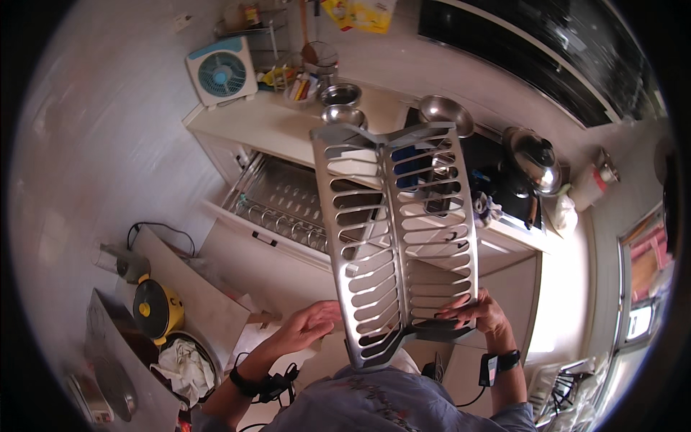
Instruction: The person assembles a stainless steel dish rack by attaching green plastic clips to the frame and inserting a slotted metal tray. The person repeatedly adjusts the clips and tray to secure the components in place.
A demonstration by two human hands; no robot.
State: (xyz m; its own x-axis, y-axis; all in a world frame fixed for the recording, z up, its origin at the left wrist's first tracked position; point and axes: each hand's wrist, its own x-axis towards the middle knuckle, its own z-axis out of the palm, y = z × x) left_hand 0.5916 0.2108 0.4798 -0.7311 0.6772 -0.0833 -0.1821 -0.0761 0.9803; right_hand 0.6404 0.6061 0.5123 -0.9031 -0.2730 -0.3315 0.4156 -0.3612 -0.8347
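Observation:
A long grey slotted dish rack point(389, 237) with two angled rows of slots is held up in front of me, its far end over the kitchen counter. My right hand point(479, 313) grips its near right corner. My left hand point(309, 325) rests against its near left edge with the fingers spread. Behind the rack an open drawer point(277, 198) shows a metal wire rack inside.
On the counter point(281, 122) stand several steel bowls point(342, 93), a small blue fan point(222, 72) and a utensil holder. A pan with a lid point(536, 158) sits on the black stove to the right. A yellow appliance point(155, 309) and a bin are on the floor at left.

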